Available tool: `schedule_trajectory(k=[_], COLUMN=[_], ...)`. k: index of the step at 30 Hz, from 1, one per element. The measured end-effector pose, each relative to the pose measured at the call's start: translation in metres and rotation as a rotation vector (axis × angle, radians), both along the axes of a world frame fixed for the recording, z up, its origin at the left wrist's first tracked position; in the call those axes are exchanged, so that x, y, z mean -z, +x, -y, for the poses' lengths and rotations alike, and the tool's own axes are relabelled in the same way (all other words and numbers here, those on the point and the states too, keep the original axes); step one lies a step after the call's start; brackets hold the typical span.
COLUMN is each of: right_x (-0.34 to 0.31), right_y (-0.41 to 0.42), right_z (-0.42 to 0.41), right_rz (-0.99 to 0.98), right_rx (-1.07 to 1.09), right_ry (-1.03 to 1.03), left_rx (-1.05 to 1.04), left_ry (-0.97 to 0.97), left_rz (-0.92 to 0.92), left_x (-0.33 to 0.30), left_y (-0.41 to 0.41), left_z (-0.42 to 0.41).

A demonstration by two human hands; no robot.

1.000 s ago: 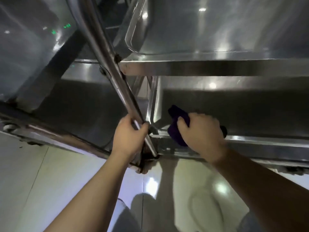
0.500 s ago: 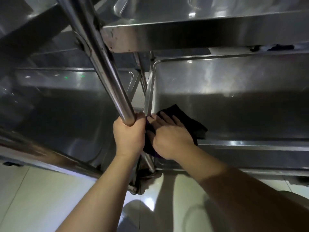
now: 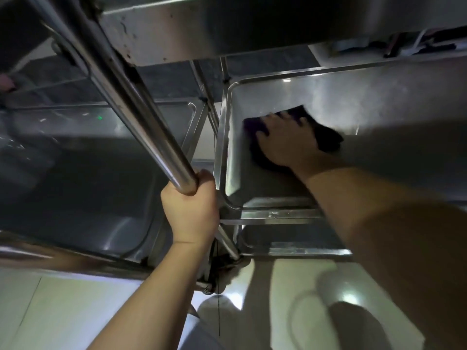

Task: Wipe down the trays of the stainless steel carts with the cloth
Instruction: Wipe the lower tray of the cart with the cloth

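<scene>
1. Since half a second earlier, your right hand (image 3: 288, 140) had slid the cloth (image 3: 326, 137) away from the near left corner and deeper into the tray (image 3: 379, 97), out from beside your left hand (image 3: 190, 205). Your view had dropped lower under the upper shelf (image 3: 202, 29).

2. Hands: your right hand lay flat with fingers spread, pressing the dark cloth against the tray floor. Your left hand was clamped around the upright post (image 3: 141, 109) of the cart, well apart from the right.

3. Task item: the cloth sat under your palm in the left half of the middle tray, bunched out to the right of your fingers.

4. Risk, as I judged it: with the cloth bunched and only pinned by a flat palm, a fast stroke could have let it slip out, leaving bare skin skidding on steel.

5. Risk: the tray's raised rim (image 3: 225, 137) and the upper shelf's edge sat close over your forearm; a long reach could have knocked your arm or head against them.

6. Risk: if you had leaned on the post, the cart could have rolled on the glossy floor (image 3: 63, 299).

7. Surface: brushed stainless steel, partly shadowed, so streaks would have been hard to spot.

8. Room: a second cart's tray (image 3: 75, 173) stood just beside on the left; pale floor tiles reflected ceiling lights. Clutter at the far top right was too blurred to identify.
</scene>
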State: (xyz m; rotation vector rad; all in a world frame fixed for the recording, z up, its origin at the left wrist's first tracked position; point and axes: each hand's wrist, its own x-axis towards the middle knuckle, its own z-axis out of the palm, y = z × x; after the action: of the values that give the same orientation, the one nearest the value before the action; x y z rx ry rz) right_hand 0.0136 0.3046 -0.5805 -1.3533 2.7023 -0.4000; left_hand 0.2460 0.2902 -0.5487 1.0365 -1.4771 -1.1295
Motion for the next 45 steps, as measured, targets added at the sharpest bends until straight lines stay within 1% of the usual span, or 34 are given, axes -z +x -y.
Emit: schedule_trajectory(k=[3, 6, 8, 10, 12, 17, 20, 24, 28, 30, 35, 39, 41, 43, 45], right_x=[0.002, 0.0, -0.003, -0.005, -0.007, -0.008, -0.007, -0.006, -0.006, -0.005, -0.005, -0.005, -0.004, -0.003, -0.004], right_y=[-0.061, -0.11, -0.121, -0.115, -0.099, -0.034, 0.015, 0.067, 0.101, 0.106, 0.074, 0.015, -0.013, -0.021, -0.007], right_z=[-0.062, -0.12, -0.128, -0.111, -0.079, 0.016, 0.045, 0.03, -0.018, -0.047, -0.115, -0.189, -0.216, -0.222, -0.206], right_rz=[-0.014, 0.015, 0.084, 0.12, 0.111, 0.107, 0.108, 0.109, 0.132, 0.15, 0.086, -0.031, -0.032, 0.003, 0.01], right_rx=[0.23, 0.436, 0.508, 0.533, 0.459, 0.023, -0.16, -0.274, -0.38, -0.39, -0.222, 0.041, 0.163, 0.235, 0.26], right_ry=[0.002, 0.056, 0.066, 0.055, 0.038, 0.063, 0.063, 0.018, 0.116, 0.121, 0.102, 0.108, 0.143, 0.191, 0.218], left_rx=[-0.006, -0.007, -0.006, 0.0, 0.005, 0.014, 0.005, -0.001, -0.043, -0.053, -0.028, -0.018, -0.026, -0.041, -0.043], left_ry=[-0.008, 0.013, 0.012, -0.006, -0.009, -0.009, 0.006, 0.007, -0.018, -0.016, 0.006, 0.004, 0.003, -0.011, -0.014], left_rz=[0.002, -0.028, -0.04, -0.039, -0.051, -0.08, -0.097, -0.092, -0.038, -0.028, -0.051, -0.052, -0.04, -0.024, -0.02], left_x=[0.0, 0.003, 0.004, 0.004, 0.005, 0.006, 0.006, 0.006, 0.005, 0.004, -0.001, -0.005, -0.004, -0.003, -0.003], left_y=[0.0, -0.002, -0.003, -0.003, -0.003, -0.005, -0.006, -0.004, -0.003, -0.003, -0.005, -0.006, -0.006, -0.005, -0.005], left_z=[0.0, 0.0, 0.001, 0.002, 0.002, 0.002, 0.0, 0.001, 0.002, 0.001, -0.007, -0.01, -0.01, -0.009, -0.008])
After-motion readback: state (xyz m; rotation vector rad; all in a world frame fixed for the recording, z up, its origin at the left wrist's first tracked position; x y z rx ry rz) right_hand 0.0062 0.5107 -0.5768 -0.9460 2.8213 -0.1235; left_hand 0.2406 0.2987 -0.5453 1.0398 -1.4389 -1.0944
